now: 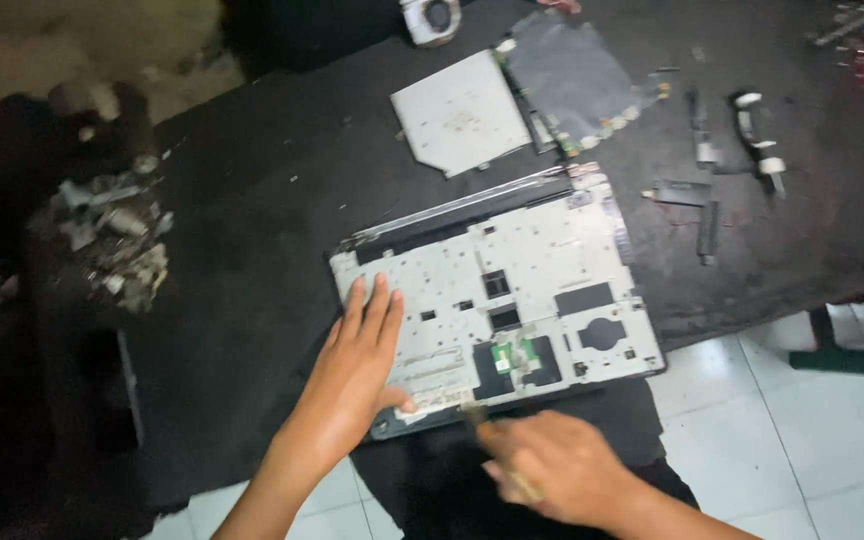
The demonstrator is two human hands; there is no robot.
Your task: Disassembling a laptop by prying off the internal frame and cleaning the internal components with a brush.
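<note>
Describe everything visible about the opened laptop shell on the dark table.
The laptop shell lies flat and slightly turned on the dark table, its near edge at the table's front. Its exposed inside is a pale metal-looking plate with small cutouts, a round hole and a green board near the front, framed by a dark rim. The left hand rests flat on its left part. The right hand, blurred, holds a thin tool at its front edge.

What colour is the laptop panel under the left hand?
Silvery white with black cutouts; the panel shows best in the head view.
</note>
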